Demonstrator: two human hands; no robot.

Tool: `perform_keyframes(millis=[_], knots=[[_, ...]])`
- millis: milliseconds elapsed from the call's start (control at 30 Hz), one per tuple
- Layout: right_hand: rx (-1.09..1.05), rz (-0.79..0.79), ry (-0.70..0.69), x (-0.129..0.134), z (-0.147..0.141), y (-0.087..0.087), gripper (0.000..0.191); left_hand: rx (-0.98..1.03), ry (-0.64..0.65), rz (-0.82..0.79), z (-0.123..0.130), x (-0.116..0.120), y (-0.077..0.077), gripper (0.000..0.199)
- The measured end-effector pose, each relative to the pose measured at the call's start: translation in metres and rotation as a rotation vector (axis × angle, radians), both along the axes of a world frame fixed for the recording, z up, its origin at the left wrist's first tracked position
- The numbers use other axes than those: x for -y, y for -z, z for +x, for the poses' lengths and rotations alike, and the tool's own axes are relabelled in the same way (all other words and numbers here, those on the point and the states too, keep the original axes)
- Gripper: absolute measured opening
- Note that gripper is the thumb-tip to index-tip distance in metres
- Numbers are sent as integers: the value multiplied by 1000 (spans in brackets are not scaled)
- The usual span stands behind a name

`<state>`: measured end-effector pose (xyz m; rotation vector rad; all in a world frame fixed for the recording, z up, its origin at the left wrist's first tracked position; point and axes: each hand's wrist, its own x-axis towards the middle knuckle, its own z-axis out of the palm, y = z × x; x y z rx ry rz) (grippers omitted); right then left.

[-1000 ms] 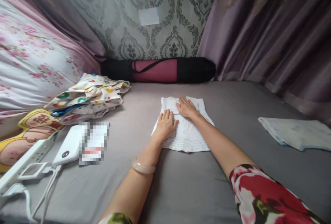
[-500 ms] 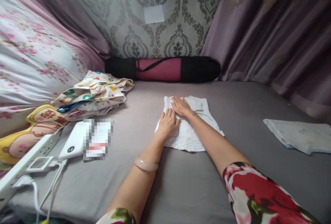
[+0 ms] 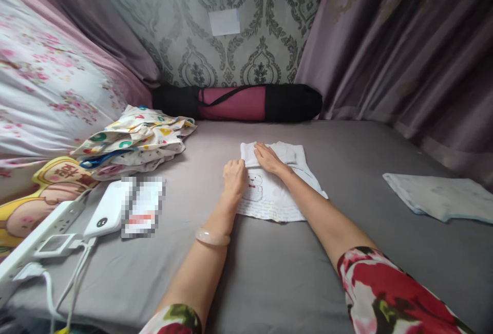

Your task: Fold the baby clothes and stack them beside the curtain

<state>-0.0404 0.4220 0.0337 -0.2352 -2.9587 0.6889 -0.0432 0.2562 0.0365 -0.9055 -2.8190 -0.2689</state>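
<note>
A small white shirt [image 3: 279,198] lies on the grey bed sheet, a line-drawn animal and rows of small writing printed on its front. Part of it is folded over near the far edge. My left hand [image 3: 234,177] is closed at the shirt's left edge, fingers curled round the cloth; their tips are hidden. Flat on the upper part of the shirt rests my right hand [image 3: 267,158], its fingers stretched out. A pale bangle [image 3: 212,237] circles my left wrist.
Left: a pile of patterned clothes [image 3: 142,136], a white power bank [image 3: 108,210], a power strip [image 3: 57,221] with cables, and a yellow cushion [image 3: 50,195]. Right: a folded pale cloth [image 3: 439,195]. A black and pink roll bag [image 3: 234,103] lies along the wall.
My left hand has gone from lying flat on the shirt to gripping its left edge, uncovering the printed animal. My right hand stays flat on the cloth. The view has shifted slightly.
</note>
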Motion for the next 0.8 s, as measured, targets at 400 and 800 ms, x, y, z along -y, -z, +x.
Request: perform_keyframes(millis=[400,800], knots=[[12,244,-165,35,-19,-1,55,14,-60,-9,2,3,-3,23],[91,77,-149,26,-19,-15,58,18,-135,33,5,2,-12,26]])
